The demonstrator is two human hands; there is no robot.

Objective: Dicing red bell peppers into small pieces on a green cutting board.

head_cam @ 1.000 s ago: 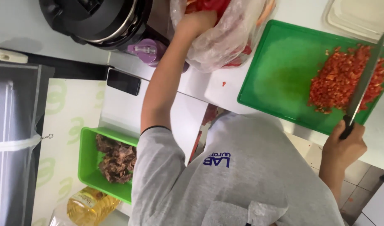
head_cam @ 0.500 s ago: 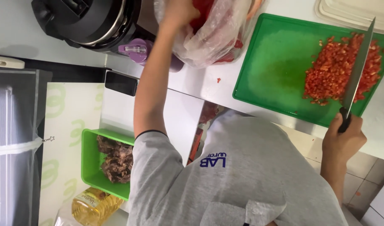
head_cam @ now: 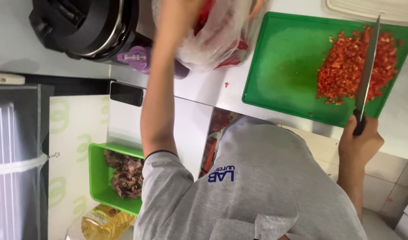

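My right hand (head_cam: 359,142) grips the black handle of a long kitchen knife (head_cam: 367,75). Its blade lies across a pile of finely chopped red pieces (head_cam: 342,66) on the right half of a green cutting board (head_cam: 284,66). My left arm reaches up the middle of the view. My left hand (head_cam: 179,11), blurred and partly cut off at the top edge, holds the mouth of a clear plastic bag (head_cam: 217,42) with red produce inside. The bag rests on the white counter just left of the board.
A black round cooker (head_cam: 88,26) stands at the top left, with a purple object (head_cam: 135,58) beside it. A dark phone (head_cam: 126,93) lies at the counter edge. Lower down are a green tub (head_cam: 97,178) of dark meat and a yellow oil bottle (head_cam: 104,222). A white tray (head_cam: 368,5) sits beyond the board.
The knife blade has shifted left, from the right edge of the red pile onto it. My left hand has moved up toward the top edge with the bag.
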